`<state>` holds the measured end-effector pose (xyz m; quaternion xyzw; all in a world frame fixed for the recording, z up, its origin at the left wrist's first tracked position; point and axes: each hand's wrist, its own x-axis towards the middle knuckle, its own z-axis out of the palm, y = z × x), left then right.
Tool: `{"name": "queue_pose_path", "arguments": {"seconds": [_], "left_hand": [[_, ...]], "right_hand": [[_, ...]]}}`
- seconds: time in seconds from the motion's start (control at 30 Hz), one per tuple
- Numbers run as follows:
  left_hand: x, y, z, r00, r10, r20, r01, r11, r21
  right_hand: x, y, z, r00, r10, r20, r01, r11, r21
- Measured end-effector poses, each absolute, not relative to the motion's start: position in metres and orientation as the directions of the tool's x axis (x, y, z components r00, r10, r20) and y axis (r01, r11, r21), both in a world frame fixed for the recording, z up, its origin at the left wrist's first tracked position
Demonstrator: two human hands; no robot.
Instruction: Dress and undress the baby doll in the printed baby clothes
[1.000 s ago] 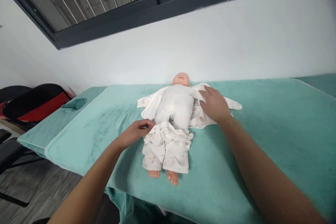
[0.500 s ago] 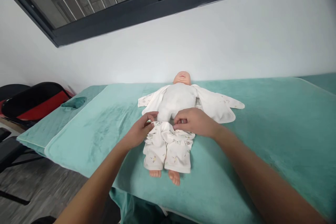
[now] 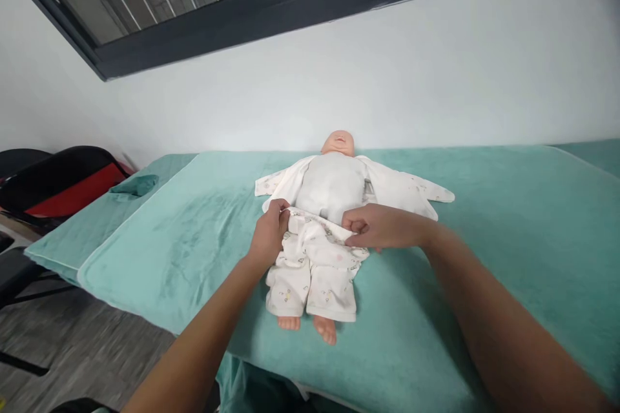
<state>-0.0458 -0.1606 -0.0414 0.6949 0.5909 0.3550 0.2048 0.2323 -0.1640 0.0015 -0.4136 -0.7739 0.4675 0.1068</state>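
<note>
A baby doll (image 3: 332,184) lies on its back, head towards the wall, with its feet pointing at me. Printed white baby pants (image 3: 314,251) cover its legs, and its bare feet stick out of the cuffs. My left hand (image 3: 271,229) pinches the waistband at its left end. Towards the other end, my right hand (image 3: 371,226) has its fingers curled on the waistband, which is stretched slantwise between both hands. An unfastened white baby shirt (image 3: 397,190) spreads out on either side of the doll's pale grey torso, its sleeves stretched sideways.
The doll rests on a bed with a teal cover (image 3: 508,226), pushed against a white wall (image 3: 387,77). A dark-framed window (image 3: 194,32) is above. Black and red chairs (image 3: 72,187) stand at the left, near a hole-like teal fold (image 3: 135,186) on the bed.
The waistband has moved up the doll's thighs towards the torso and is stretched wider. My right hand has shifted to the right, and my left hand slightly up.
</note>
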Motion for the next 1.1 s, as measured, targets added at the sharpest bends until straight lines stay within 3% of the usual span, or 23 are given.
{"name": "queue_pose_path", "arguments": {"seconds": [0.07,0.13,0.3,0.43,0.57,0.7,0.87,0.97,1.1], "left_hand": [[-0.048,-0.160,-0.044,0.090,0.961,0.263,0.675,-0.253,0.693],[-0.049,-0.159,-0.044,0.131,0.954,0.269,0.650,-0.288,0.703],[-0.042,-0.159,-0.038,0.103,0.977,0.187,0.572,-0.212,0.792],[-0.031,-0.157,-0.032,0.076,0.988,0.136,0.418,-0.155,0.895],[-0.021,-0.143,-0.029,0.030,0.984,0.174,0.398,-0.172,0.901],[-0.011,-0.124,-0.032,-0.050,0.959,0.281,0.482,-0.223,0.847],[-0.008,-0.116,-0.051,-0.058,0.953,0.297,0.526,-0.223,0.820],[-0.012,-0.116,-0.059,-0.027,0.974,0.225,0.443,-0.190,0.876],[-0.021,-0.118,-0.056,0.055,0.998,-0.034,0.184,0.024,0.983]], "right_hand": [[0.248,-0.156,-0.003,-0.588,0.757,-0.284,0.586,0.157,-0.795],[0.257,-0.150,-0.008,-0.518,0.818,-0.250,0.612,0.150,-0.776],[0.250,-0.144,-0.020,-0.347,0.935,0.077,0.628,0.293,-0.721],[0.242,-0.141,-0.029,-0.216,0.932,0.291,0.641,0.361,-0.678],[0.242,-0.136,-0.037,-0.055,0.893,0.447,0.624,0.380,-0.683],[0.241,-0.127,-0.043,0.114,0.907,0.405,0.563,0.277,-0.779],[0.238,-0.117,-0.051,0.103,0.953,0.285,0.604,0.168,-0.779],[0.241,-0.117,-0.050,0.050,0.982,0.180,0.635,0.108,-0.765],[0.248,-0.120,-0.045,-0.070,0.996,0.055,0.597,0.086,-0.798]]}}
